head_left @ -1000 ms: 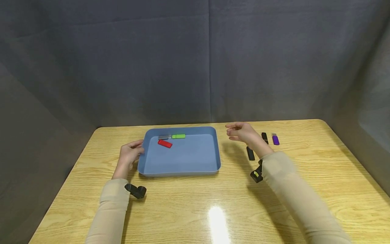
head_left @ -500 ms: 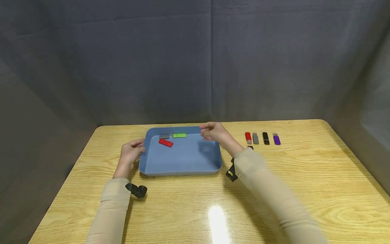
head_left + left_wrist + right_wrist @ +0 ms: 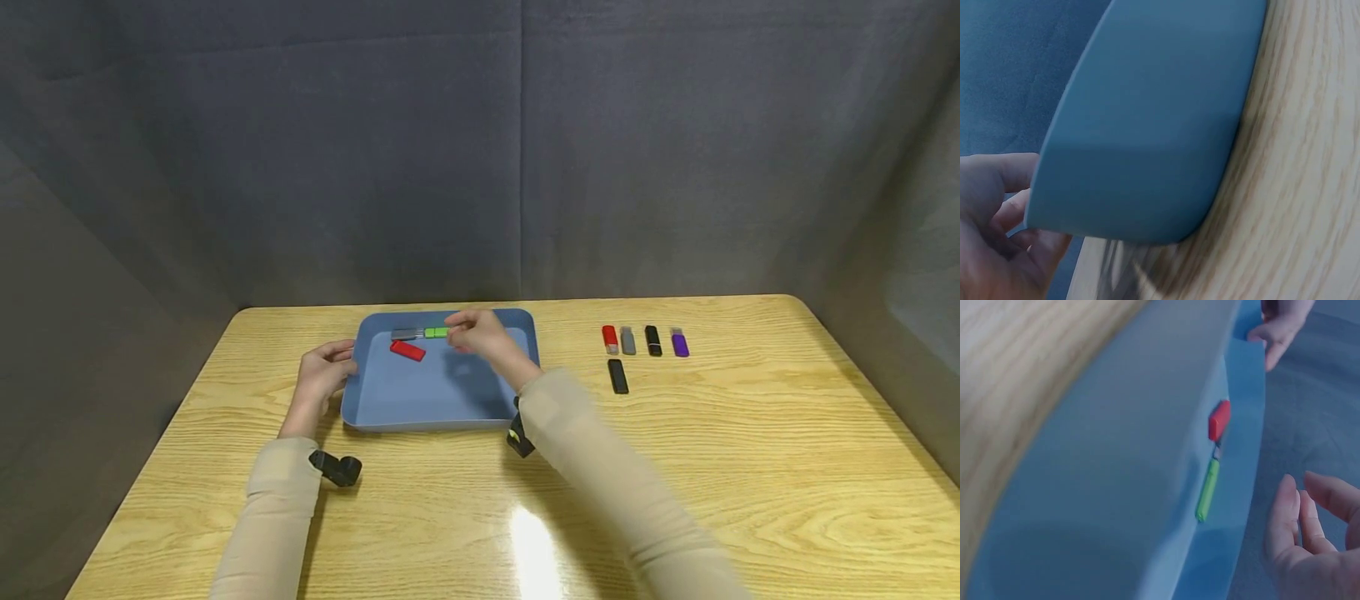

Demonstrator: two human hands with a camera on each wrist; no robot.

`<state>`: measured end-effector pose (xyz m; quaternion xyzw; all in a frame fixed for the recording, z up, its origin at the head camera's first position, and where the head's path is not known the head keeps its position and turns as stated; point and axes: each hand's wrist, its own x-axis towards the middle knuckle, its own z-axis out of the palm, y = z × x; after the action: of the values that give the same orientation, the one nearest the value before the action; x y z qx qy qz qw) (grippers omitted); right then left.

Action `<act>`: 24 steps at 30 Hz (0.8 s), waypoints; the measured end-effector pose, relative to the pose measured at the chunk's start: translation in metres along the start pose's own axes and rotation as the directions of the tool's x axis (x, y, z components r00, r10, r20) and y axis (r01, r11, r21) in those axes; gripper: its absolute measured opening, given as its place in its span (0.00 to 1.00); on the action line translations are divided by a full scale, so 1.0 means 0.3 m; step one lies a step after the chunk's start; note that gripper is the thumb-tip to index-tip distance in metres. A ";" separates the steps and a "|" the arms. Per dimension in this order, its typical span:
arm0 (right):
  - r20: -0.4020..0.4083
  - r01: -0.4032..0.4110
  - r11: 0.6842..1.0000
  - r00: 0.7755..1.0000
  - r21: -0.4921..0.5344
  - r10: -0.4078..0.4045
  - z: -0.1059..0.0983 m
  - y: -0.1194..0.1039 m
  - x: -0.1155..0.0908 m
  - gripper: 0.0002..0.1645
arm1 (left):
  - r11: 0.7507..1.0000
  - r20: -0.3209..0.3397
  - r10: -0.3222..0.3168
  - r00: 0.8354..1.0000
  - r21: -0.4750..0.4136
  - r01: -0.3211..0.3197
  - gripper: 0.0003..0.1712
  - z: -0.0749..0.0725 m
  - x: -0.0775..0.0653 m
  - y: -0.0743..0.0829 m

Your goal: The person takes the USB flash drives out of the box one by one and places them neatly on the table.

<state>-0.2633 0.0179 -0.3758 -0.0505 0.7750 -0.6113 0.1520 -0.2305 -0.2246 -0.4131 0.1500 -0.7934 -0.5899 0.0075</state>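
A blue tray (image 3: 412, 400) lies on the wooden table. Inside, near its back left, are a grey USB stick (image 3: 405, 334), a green USB stick (image 3: 436, 332) and a red USB stick (image 3: 407, 351). My left hand (image 3: 318, 379) holds the tray's left rim; in the left wrist view its fingers (image 3: 1013, 169) meet the wall's edge. Over the tray hovers my right hand (image 3: 483, 337), partly covering the green stick's right end. In the right wrist view its thumb and fingers are bent and apart, with nothing seen between them.
Right of the tray lie a second red USB stick (image 3: 610, 339), a second grey one (image 3: 627, 340), a black one (image 3: 653, 340) and a purple one (image 3: 679, 342) in a row. Another black stick (image 3: 618, 377) lies in front of them. A dark curtain (image 3: 480, 167) hangs behind the table.
My right hand has moved left, from beside the tray to above the green USB stick, uncovering the sticks on the right. The left hand has stayed at the tray's rim.
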 end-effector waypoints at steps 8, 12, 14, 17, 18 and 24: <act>-0.027 0.019 1.000 0.999 0.003 -0.019 0.063 0.025 0.008 0.20 | 0.994 -0.079 0.067 0.995 0.090 -0.059 0.27 0.017 -0.005 0.000; -0.036 0.040 0.999 0.999 -0.011 -0.040 0.084 0.042 0.015 0.19 | 0.989 -0.111 0.087 0.990 0.129 -0.072 0.25 0.023 -0.008 0.006; -0.042 0.048 0.998 0.998 -0.028 -0.049 0.092 0.050 0.019 0.18 | 0.987 -0.120 0.090 0.989 0.143 -0.073 0.25 0.025 -0.009 0.009; -0.054 0.061 0.996 0.996 -0.063 -0.065 0.100 0.063 0.025 0.18 | 0.987 -0.127 0.088 0.988 0.146 -0.069 0.25 0.026 -0.013 0.013; -0.059 0.062 0.995 0.996 -0.076 -0.066 0.102 0.067 0.027 0.17 | 0.987 -0.129 0.086 0.988 0.143 -0.067 0.24 0.026 -0.014 0.014; -0.091 0.059 0.991 0.993 -0.119 -0.070 0.113 0.092 0.048 0.16 | 0.992 -0.117 0.068 0.991 0.116 -0.055 0.24 0.028 -0.011 0.015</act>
<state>-0.2638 -0.0107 -0.4118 -0.0552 0.8136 -0.5714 0.0919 -0.2298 -0.2148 -0.4109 0.1610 -0.8277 -0.5337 0.0650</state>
